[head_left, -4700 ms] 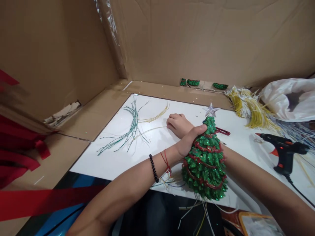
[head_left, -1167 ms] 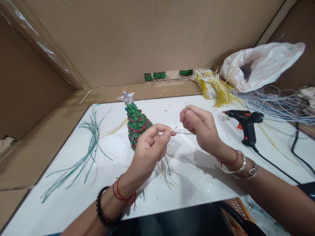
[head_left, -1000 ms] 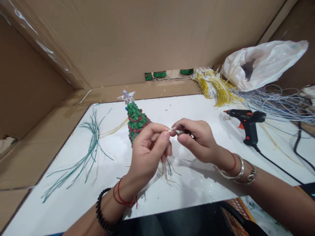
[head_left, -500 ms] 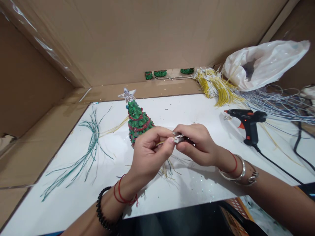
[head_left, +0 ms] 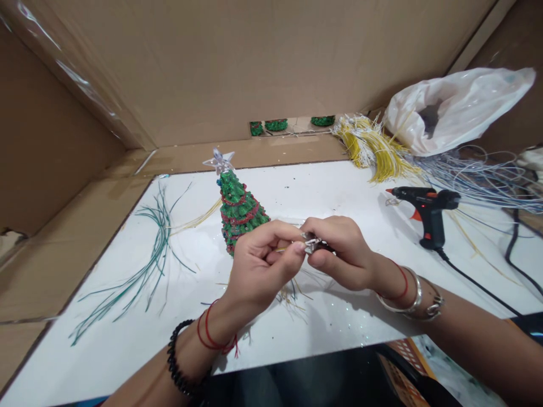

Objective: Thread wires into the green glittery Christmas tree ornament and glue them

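Note:
My left hand (head_left: 265, 257) pinches a thin yellow wire (head_left: 280, 249), whose end reaches toward a small silver metal clipper (head_left: 311, 243). Closed around the dark rear part of that clipper is my right hand (head_left: 341, 251), its fingers hiding most of the handle. The fingertips of both hands almost meet at the clipper's jaws. Just behind my left hand stands a green Christmas tree ornament (head_left: 240, 206) with red garlands and a clear star (head_left: 219, 162) on top. Loose wire scraps (head_left: 292, 297) lie beneath my hands.
Green wires (head_left: 159, 249) spread over the white board (head_left: 297, 186) at left. On the right are a black glue gun (head_left: 428, 212) with its cord, yellow wire bundles (head_left: 373, 150), blue-white wires (head_left: 466, 178) and a white plastic bag (head_left: 462, 107). Cardboard walls (head_left: 212, 68) enclose the board.
Both hands have shifted very slightly right, with the clipper turned a little between them. The tree and everything else on the board stay put.

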`<state>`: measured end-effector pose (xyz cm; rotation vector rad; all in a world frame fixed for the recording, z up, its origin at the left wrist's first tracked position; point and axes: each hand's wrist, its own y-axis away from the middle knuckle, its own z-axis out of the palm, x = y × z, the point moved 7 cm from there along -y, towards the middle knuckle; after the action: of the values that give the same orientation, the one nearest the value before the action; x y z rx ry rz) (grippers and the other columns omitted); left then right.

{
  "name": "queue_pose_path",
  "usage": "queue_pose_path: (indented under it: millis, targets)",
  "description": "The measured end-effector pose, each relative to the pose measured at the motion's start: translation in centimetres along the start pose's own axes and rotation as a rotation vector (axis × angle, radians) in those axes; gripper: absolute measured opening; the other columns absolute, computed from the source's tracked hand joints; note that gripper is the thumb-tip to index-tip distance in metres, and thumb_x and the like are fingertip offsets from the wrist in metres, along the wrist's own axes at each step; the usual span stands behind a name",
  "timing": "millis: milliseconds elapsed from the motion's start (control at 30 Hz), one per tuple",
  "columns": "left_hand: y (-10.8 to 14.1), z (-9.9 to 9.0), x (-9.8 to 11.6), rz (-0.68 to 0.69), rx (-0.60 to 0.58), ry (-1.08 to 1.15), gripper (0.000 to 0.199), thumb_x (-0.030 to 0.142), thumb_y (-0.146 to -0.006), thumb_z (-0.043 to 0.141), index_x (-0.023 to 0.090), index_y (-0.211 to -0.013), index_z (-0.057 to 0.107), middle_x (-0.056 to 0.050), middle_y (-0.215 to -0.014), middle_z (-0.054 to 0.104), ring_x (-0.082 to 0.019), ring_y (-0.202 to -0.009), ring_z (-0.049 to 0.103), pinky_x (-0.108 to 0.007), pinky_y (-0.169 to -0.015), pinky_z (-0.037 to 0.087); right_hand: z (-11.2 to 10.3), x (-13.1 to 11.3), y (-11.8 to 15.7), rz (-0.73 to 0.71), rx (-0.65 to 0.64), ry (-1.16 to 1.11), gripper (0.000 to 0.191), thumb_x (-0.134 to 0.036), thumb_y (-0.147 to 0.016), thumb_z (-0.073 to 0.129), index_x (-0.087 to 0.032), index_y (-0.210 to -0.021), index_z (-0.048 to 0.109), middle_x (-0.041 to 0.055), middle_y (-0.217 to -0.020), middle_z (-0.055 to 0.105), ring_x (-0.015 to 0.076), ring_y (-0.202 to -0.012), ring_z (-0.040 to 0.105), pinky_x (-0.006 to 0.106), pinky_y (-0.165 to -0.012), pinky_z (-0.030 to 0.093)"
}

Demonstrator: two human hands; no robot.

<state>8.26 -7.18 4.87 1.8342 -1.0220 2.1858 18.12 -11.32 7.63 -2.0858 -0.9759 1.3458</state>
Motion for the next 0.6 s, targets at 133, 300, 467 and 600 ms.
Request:
queue_pose_path:
  millis: [133,300,467,600]
  targets:
    - [-0.1,0.1,0.4,0.023,0.001,-0.001,0.016,0.03,-0.082,0.064,0.019,-0.07,0.062,0.004,-0.053,0.042,-0.005,-0.045,0.028,-0.017,-0.038,0.024,0.0,0.1,0.0,0.015,0.0,-0.021,0.031,-0.04,-0.096,0.046,-0.016,-0.075,0.048,-0.0063,-0.06,0.036,0.0047,-0.051,0.033,0.018,-0.048,0.029]
    - [-0.1,0.4,1.2,0.058,-0.017,0.014,0.012,0.023,-0.082,0.064,0.019,-0.07,0.062,0.007,-0.049,0.034,-0.003,-0.042,0.024,-0.015,-0.036,0.019,0.1,-0.1,-0.1,0.018,-0.001,-0.043,0.032,-0.039,-0.096,0.045,-0.016,-0.076,0.05,-0.006,-0.059,0.038,0.0049,-0.05,0.034,0.018,-0.047,0.029]
    - [0.0,0.5,1.5,0.062,-0.044,0.013,0.01,0.022,-0.082,0.063,0.02,-0.072,0.064,0.007,-0.047,0.032,-0.004,-0.041,0.023,-0.017,-0.035,0.015,0.1,-0.2,0.0,0.012,-0.004,-0.024,0.031,-0.04,-0.096,0.045,-0.017,-0.076,0.051,-0.0053,-0.059,0.041,0.0058,-0.05,0.037,0.019,-0.046,0.029]
    - [0.0,0.2,1.5,0.059,-0.008,-0.046,0.013,0.026,-0.08,0.066,0.019,-0.069,0.064,0.005,-0.047,0.035,-0.004,-0.04,0.025,-0.018,-0.034,0.017,0.0,-0.2,0.0,-0.001,-0.007,-0.005,0.031,-0.04,-0.096,0.045,-0.017,-0.076,0.05,-0.0054,-0.058,0.041,0.0055,-0.05,0.038,0.019,-0.046,0.028]
